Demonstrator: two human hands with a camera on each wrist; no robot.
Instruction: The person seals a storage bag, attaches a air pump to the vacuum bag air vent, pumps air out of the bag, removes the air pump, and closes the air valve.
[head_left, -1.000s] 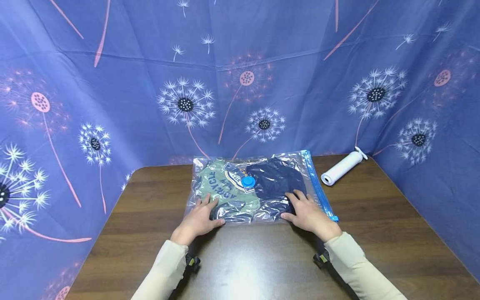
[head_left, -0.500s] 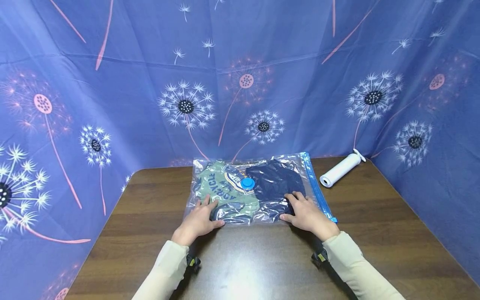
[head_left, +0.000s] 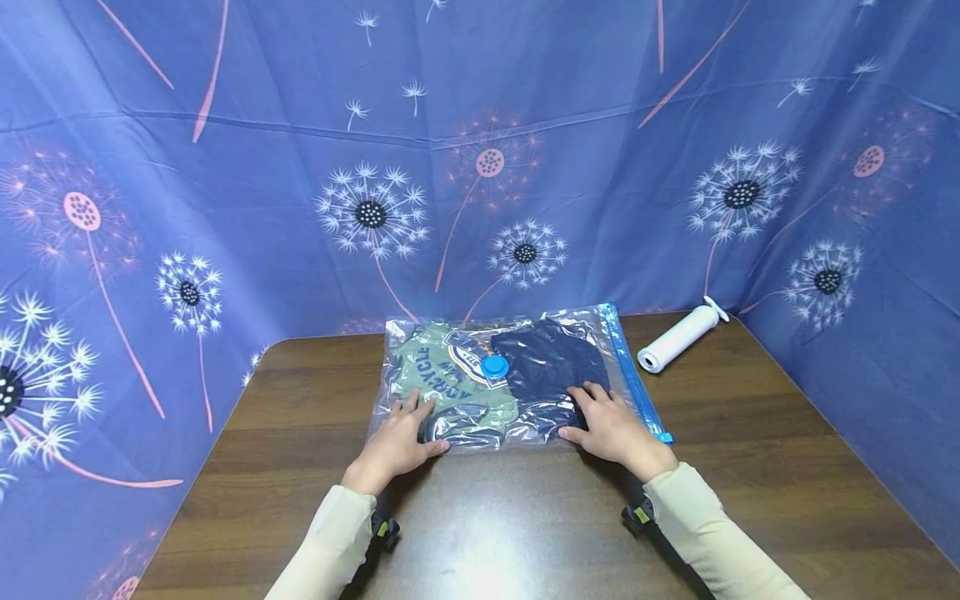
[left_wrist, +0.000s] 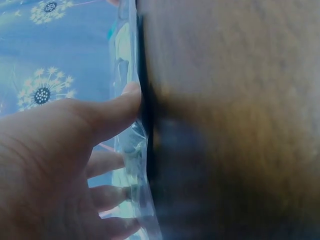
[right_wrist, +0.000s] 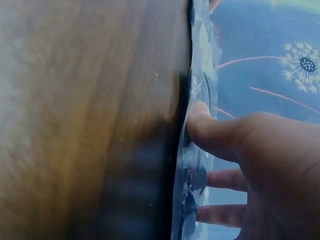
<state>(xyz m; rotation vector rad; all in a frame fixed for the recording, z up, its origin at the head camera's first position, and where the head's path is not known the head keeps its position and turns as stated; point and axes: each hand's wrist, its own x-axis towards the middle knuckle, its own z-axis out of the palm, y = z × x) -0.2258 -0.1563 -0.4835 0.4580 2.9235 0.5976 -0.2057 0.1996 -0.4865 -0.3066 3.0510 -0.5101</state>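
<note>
A clear vacuum storage bag (head_left: 531, 425) lies flat on the table, with a round blue valve (head_left: 495, 366) near its middle. Inside it are a green printed garment (head_left: 435, 375) on the left and a dark navy garment (head_left: 555, 358) on the right. A blue zip strip (head_left: 633, 375) runs along the bag's right end. My left hand (head_left: 393, 442) rests on the near left corner with fingers spread. On the near right part rests my right hand (head_left: 615, 427), its fingers extended too. Both wrist views show the left thumb (left_wrist: 117, 112) and right thumb (right_wrist: 210, 127) touching the bag's near edge.
A white hand pump (head_left: 678, 337) with a T-handle lies to the right of the bag, near the back edge. The brown wooden table (head_left: 480, 517) extends toward me. Behind and beside it hangs a blue dandelion-print cloth (head_left: 450, 100).
The head view has shifted slightly. Both hands stay in the same places on the bag, and the bag and pump have not visibly moved.
</note>
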